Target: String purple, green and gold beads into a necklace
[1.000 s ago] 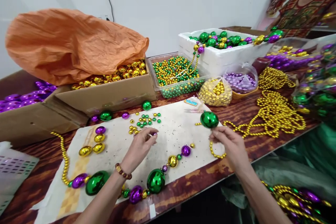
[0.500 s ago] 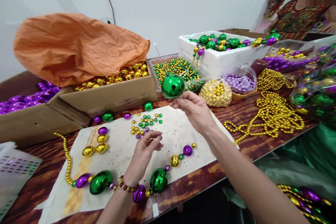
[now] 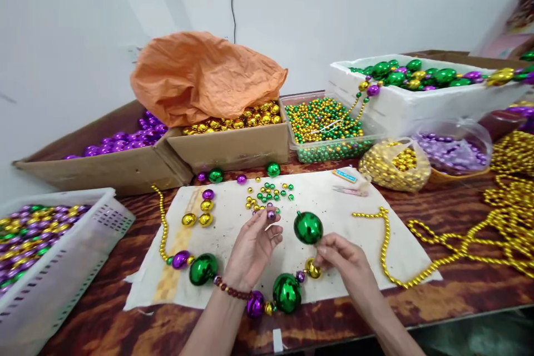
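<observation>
My right hand pinches a large shiny green ball bead at its lower end, above the white cloth. Between the thumb and fingertips of my left hand is a small purple bead. A bead strand curves along the cloth's near side, with a big green bead, a purple bead and another green bead. Its gold bead lies beside my right fingers, which hide the strand's end. Small loose beads lie beyond my left hand.
Cardboard boxes of gold beads and purple beads stand behind, one under an orange bag. A clear tub, a white foam box and gold bead chains are rightward. A white basket stands left.
My right hand has brought the green ball down and nearer, close to the strand's right end. The small purple bead now shows clearly in my left fingertips. The view has swung left.
</observation>
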Tool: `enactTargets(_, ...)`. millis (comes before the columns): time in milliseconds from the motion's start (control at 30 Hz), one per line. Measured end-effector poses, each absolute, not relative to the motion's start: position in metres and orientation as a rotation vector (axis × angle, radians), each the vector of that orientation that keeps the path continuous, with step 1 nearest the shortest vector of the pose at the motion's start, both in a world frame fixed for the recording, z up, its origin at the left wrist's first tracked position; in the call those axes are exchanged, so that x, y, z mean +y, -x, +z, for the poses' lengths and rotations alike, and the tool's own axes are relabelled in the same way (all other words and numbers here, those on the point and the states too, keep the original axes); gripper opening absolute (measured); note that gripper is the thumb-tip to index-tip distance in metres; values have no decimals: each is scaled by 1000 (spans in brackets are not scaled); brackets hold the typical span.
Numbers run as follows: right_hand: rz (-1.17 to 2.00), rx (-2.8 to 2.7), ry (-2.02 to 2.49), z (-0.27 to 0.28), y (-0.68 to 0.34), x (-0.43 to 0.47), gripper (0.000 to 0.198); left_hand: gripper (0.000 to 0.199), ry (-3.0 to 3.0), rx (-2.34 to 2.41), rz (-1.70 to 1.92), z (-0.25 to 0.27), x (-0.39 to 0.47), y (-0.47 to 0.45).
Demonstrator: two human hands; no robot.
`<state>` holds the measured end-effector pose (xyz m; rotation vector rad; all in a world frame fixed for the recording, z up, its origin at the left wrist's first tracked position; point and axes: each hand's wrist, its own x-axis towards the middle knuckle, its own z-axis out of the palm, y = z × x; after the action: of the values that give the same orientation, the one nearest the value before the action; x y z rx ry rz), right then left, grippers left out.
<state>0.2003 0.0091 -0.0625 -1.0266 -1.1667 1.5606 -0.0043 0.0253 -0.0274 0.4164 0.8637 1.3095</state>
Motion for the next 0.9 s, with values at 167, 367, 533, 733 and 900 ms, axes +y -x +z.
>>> enactTargets(167, 1539, -1194, 1092, -72, -185, -13, 27, 21, -394, 861, 1404, -32, 33, 8)
enactTargets(367, 1487, -1199, 1127, -71, -178, -18, 32, 22, -434, 854, 1451, -26, 38, 13)
enactTargets(533, 1480, -1206, 1118, -71, -180, -19, 28, 23, -411, 853, 1450, -25, 39, 14)
enactTargets(733, 1491, -1212, 1112, -70, -182, -20, 27, 24, -501, 874, 1440, -22, 40, 15)
enactTargets(900, 1515, -1166, 1127, -68, -178, -15, 28, 27, -708, 1022, 1447, -18, 36, 4)
